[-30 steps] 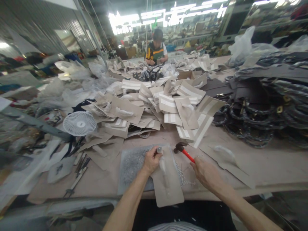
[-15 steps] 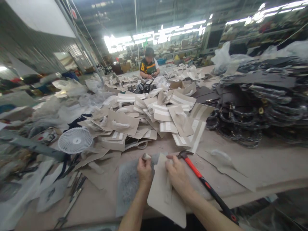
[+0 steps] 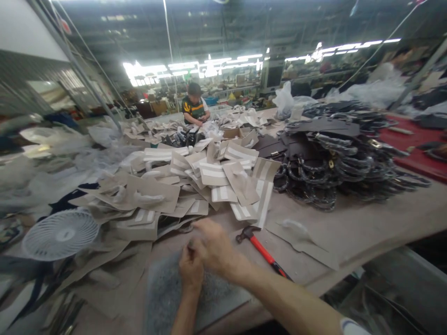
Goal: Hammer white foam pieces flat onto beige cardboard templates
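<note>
My left hand (image 3: 191,267) is closed in a pinch above a grey slab (image 3: 164,284) at the table's near edge. What it pinches is small and mostly hidden. Over it reaches my right hand (image 3: 214,244), its bent fingers meeting the left fingertips while the index finger points out towards the pile. Anything between those right fingers is too small to make out. Just beyond lies a heap of beige panels (image 3: 153,190) with white strips and wrapped handles. To the right of my hands a claw hammer (image 3: 261,249) with a red and black handle rests on the table.
A white fan (image 3: 61,235) stands at the left, near clear plastic bags (image 3: 87,158). Dark bag pieces with plastic-wrapped handles (image 3: 314,163) are stacked on the right. One beige panel (image 3: 300,242) lies right of the hammer. Across the table a person (image 3: 194,107) works.
The beige panel has left my right hand, which has moved left to my left hand. The view has turned right, and the slab is now more exposed.
</note>
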Available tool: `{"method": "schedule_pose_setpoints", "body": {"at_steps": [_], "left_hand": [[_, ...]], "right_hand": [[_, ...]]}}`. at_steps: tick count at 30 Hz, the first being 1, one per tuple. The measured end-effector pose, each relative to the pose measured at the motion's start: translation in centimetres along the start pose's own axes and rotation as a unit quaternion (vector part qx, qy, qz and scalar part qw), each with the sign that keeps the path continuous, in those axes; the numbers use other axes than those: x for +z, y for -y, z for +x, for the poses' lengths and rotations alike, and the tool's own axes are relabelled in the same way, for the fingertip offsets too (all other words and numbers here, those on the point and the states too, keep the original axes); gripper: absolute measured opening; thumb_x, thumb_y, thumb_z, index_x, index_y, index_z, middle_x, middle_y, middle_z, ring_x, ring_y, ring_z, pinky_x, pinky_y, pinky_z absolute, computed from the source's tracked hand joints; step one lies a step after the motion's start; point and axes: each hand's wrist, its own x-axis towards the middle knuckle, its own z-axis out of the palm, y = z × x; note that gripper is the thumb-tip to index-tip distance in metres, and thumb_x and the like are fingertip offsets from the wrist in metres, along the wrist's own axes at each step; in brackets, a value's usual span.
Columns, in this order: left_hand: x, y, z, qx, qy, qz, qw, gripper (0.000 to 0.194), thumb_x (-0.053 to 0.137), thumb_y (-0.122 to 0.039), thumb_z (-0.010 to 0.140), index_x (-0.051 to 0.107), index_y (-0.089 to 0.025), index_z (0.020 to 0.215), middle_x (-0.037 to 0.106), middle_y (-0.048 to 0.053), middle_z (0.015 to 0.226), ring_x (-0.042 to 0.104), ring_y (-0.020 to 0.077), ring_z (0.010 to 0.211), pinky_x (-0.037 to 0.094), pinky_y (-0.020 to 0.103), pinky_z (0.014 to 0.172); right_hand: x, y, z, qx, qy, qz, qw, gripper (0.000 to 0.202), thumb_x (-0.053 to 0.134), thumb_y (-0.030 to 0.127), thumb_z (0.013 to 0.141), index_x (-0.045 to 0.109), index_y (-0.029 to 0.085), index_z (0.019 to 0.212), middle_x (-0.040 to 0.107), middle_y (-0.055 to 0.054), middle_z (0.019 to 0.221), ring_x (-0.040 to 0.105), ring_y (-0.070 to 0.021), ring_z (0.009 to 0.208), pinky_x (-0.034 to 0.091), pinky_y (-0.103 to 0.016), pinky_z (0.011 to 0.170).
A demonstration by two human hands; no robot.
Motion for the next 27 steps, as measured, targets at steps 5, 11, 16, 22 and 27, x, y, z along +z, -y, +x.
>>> {"method": "schedule_pose_setpoints", "body": {"at_steps": [5, 11, 16, 22, 27], "left_hand": [[0.4, 0.5, 0.0, 0.016, -0.031, -0.026, 0.999, 0.040, 0.065, -0.051, 0.076, 0.069, -0.017, 0.097, 0.075, 0.009, 0.089, 0.072, 0.0269, 0.086, 0.056, 0.033, 0.077], [0.7, 0.5, 0.1, 0.025, -0.031, -0.029, 0.999, 0.041, 0.064, -0.054, 0.077, 0.068, -0.017, 0.095, 0.074, 0.009, 0.087, 0.070, 0.0267, 0.085, 0.055, 0.034, 0.077], [0.7, -0.4, 0.1, 0.040, -0.035, -0.065, 0.996, 0.032, 0.065, -0.045, 0.078, 0.066, -0.016, 0.092, 0.072, 0.008, 0.085, 0.068, 0.0207, 0.078, 0.053, 0.030, 0.075], [0.7, 0.2, 0.2, 0.010, -0.052, -0.154, 0.987, 0.033, 0.070, -0.041, 0.077, 0.065, -0.014, 0.095, 0.073, 0.008, 0.089, 0.069, 0.0186, 0.082, 0.054, 0.028, 0.078], [-1.2, 0.0, 0.2, -0.029, -0.185, -0.215, 0.959, 0.034, 0.068, -0.037, 0.081, 0.061, -0.015, 0.105, 0.074, 0.010, 0.101, 0.071, 0.0187, 0.092, 0.054, 0.029, 0.085]], "right_hand": [[-7.7, -11.5, 5.5, 0.230, -0.136, -0.210, 0.940, 0.046, 0.052, 0.032, 0.091, 0.054, 0.005, 0.128, 0.059, -0.023, 0.128, 0.055, -0.0289, 0.120, 0.044, -0.042, 0.104], [-12.2, -12.5, 11.1, 0.232, -0.153, -0.243, 0.929, 0.060, 0.056, 0.028, 0.090, 0.042, -0.002, 0.139, 0.060, -0.028, 0.126, 0.061, -0.0273, 0.114, 0.047, -0.033, 0.091], [-13.2, -7.9, 11.5, 0.146, -0.111, -0.269, 0.945, 0.051, 0.032, 0.031, 0.100, 0.046, 0.000, 0.137, 0.066, -0.023, 0.111, 0.065, -0.0235, 0.104, 0.043, -0.032, 0.085], [-8.1, -3.6, 2.7, 0.092, -0.065, -0.254, 0.961, 0.052, 0.044, 0.033, 0.098, 0.043, 0.016, 0.147, 0.073, -0.014, 0.098, 0.069, -0.0249, 0.087, 0.049, -0.034, 0.078], [0.1, -3.7, -6.7, 0.099, 0.077, -0.176, 0.976, 0.048, 0.037, 0.029, 0.099, 0.049, 0.015, 0.143, 0.071, -0.016, 0.117, 0.070, -0.0265, 0.099, 0.054, -0.036, 0.083]]}}
